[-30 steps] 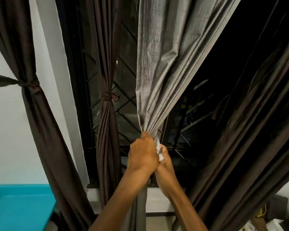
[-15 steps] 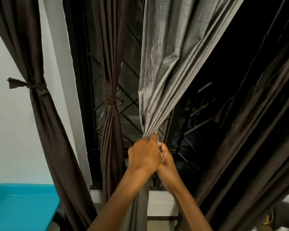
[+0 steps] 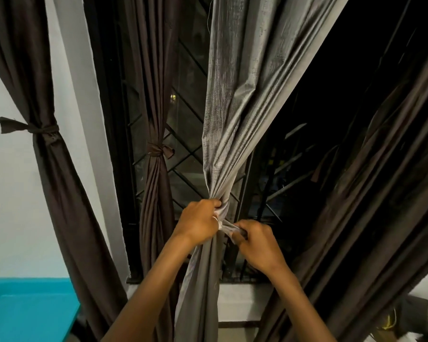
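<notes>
Two grips hold the curtain [image 3: 232,107], bunched before the window [image 3: 188,114]: the left hand [image 3: 198,224] clenches the gather, and the right hand [image 3: 258,244] pinches the tie [image 3: 229,227] just beside it. If either slackens, the folds likely spill and the tie comes loose.

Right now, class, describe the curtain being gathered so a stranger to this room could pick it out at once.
Start at the dark window with its diamond grille. In front of it hangs the grey curtain, bunched in the left hand while the right hand pinches a pale strip beside it. It alone is light and silvery; the brown curtains either side are dark.
</notes>
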Demonstrator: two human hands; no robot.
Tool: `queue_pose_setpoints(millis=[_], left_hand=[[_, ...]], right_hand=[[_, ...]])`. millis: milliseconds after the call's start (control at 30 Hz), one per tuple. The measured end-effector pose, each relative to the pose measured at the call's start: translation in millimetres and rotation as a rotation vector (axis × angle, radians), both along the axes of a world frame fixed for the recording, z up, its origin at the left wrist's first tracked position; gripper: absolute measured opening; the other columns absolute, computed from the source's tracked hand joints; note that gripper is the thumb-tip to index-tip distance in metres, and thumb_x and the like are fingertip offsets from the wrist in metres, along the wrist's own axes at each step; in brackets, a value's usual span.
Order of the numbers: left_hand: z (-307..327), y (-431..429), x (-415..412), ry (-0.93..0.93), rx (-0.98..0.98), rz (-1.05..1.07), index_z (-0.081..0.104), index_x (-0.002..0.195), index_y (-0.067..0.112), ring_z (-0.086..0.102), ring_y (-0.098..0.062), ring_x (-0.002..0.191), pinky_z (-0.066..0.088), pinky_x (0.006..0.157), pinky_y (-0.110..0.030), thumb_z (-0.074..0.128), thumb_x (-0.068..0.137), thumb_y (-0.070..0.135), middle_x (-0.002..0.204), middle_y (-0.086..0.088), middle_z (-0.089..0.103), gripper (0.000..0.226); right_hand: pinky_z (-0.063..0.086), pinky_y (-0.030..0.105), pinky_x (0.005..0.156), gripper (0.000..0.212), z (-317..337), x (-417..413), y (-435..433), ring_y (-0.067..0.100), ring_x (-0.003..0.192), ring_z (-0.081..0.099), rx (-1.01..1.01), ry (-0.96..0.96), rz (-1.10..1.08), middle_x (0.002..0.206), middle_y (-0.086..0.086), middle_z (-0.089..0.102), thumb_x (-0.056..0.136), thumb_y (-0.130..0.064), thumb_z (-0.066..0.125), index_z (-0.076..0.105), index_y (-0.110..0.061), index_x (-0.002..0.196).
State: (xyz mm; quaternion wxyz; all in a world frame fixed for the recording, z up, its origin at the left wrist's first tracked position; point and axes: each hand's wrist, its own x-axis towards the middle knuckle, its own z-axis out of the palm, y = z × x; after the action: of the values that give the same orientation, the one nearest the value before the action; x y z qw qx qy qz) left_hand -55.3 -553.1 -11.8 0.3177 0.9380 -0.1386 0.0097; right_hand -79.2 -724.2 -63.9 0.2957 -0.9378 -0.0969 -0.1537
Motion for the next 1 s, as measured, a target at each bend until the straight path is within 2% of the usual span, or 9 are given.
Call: queue_pose_setpoints(millis=[67, 133, 233, 333, 433, 500, 700, 867, 1000], left_hand=[[-5.9, 2.4, 3.5, 0.079, -0.106, -0.063, 0.047, 0.148, 0.022, 0.053, -0.021, 0.132, 0.045, 0.11, -0.035, 0.051, 0.1, 0.01, 0.144, -0.005, 0.057, 0.049], [-11.5, 4.6, 4.4, 0.143, -0.182, -0.116, 0.044, 0.149, 0.025, 0.053, -0.017, 0.133, 0.046, 0.11, -0.033, 0.049, 0.102, 0.012, 0.146, -0.002, 0.055, 0.048], [-14.7, 7.3, 3.3, 0.132, -0.153, -0.169, 0.04, 0.149, 0.028, 0.051, -0.017, 0.134, 0.046, 0.109, -0.033, 0.05, 0.102, 0.009, 0.148, -0.001, 0.053, 0.052], [-14.5, 10.7, 0.2, 0.081, -0.063, -0.212, 0.035, 0.15, 0.028, 0.055, -0.021, 0.128, 0.05, 0.103, -0.039, 0.053, 0.097, 0.003, 0.144, -0.004, 0.054, 0.061], [-13.2, 11.4, -4.7, 0.041, 0.005, -0.248, 0.036, 0.145, 0.025, 0.062, -0.023, 0.102, 0.055, 0.087, -0.045, 0.052, 0.095, 0.001, 0.118, -0.004, 0.061, 0.058], [-11.8, 10.5, -8.0, 0.024, 0.054, -0.259, 0.035, 0.141, 0.02, 0.059, -0.024, 0.086, 0.054, 0.076, -0.049, 0.049, 0.095, -0.001, 0.095, -0.003, 0.056, 0.052], [-12.4, 19.4, -12.5, -0.029, -0.022, -0.256, 0.023, 0.114, 0.027, 0.055, -0.025, 0.068, 0.048, 0.063, -0.048, 0.049, 0.096, 0.003, 0.081, -0.006, 0.054, 0.04], [-15.8, 16.8, -13.7, -0.102, -0.01, -0.217, 0.028, 0.109, 0.027, 0.056, -0.031, 0.074, 0.049, 0.065, -0.054, 0.042, 0.1, 0.012, 0.085, -0.01, 0.057, 0.023], [-18.9, 13.9, -15.9, -0.135, -0.014, -0.196, 0.029, 0.109, 0.032, 0.057, -0.025, 0.081, 0.053, 0.071, -0.055, 0.039, 0.099, 0.021, 0.092, -0.007, 0.06, 0.018]], right_hand=[[0.038, 0.012, 0.061, 0.006, 4.9, -1.8, -3.4, 0.001, 0.07, 0.053, -0.081, -0.043, 0.025, 0.079, -0.015, 0.054, 0.095, -0.016, 0.066, 0.069, -0.02, 0.091], [0.047, 0.023, 0.067, 0.005, 9.2, -6.4, -4.2, 0.007, 0.079, 0.058, -0.157, -0.079, 0.092, 0.088, -0.011, 0.056, 0.096, -0.017, 0.064, 0.067, -0.02, 0.098], [0.053, 0.028, 0.07, 0.014, 19.4, -12.7, -3.3, 0.012, 0.088, 0.064, -0.253, -0.117, 0.15, 0.101, -0.007, 0.064, 0.098, -0.019, 0.06, 0.066, -0.025, 0.109], [0.057, 0.031, 0.073, 0.015, 32.5, -7.1, -8.0, 0.008, 0.089, 0.065, -0.221, -0.172, 0.17, 0.103, -0.008, 0.067, 0.099, -0.02, 0.061, 0.067, -0.026, 0.111], [0.056, 0.032, 0.073, 0.011, 44.3, 4.2, -10.9, 0.005, 0.088, 0.063, -0.173, -0.182, 0.223, 0.1, -0.01, 0.065, 0.098, -0.016, 0.064, 0.066, -0.023, 0.106], [0.055, 0.031, 0.074, 0.012, 48.7, 10.2, -9.4, 0.003, 0.09, 0.063, -0.13, -0.166, 0.275, 0.1, -0.013, 0.063, 0.099, -0.013, 0.063, 0.065, -0.023, 0.106], [0.054, 0.046, 0.062, 0.007, 35.2, 17.1, -7.0, 0.007, 0.067, 0.063, -0.087, -0.132, 0.272, 0.083, -0.012, 0.061, 0.106, -0.028, 0.049, 0.05, -0.034, 0.11], [0.051, 0.042, 0.056, 0.014, 28.3, 20.0, -0.1, 0.007, 0.064, 0.061, -0.051, -0.223, 0.19, 0.08, -0.011, 0.065, 0.104, -0.036, 0.051, 0.044, -0.029, 0.114], [0.034, 0.018, 0.048, 0.034, 18.1, 21.6, 4.6, 0.0, 0.055, 0.052, -0.009, -0.312, 0.095, 0.082, -0.012, 0.068, 0.098, -0.034, 0.063, 0.033, -0.027, 0.114]])
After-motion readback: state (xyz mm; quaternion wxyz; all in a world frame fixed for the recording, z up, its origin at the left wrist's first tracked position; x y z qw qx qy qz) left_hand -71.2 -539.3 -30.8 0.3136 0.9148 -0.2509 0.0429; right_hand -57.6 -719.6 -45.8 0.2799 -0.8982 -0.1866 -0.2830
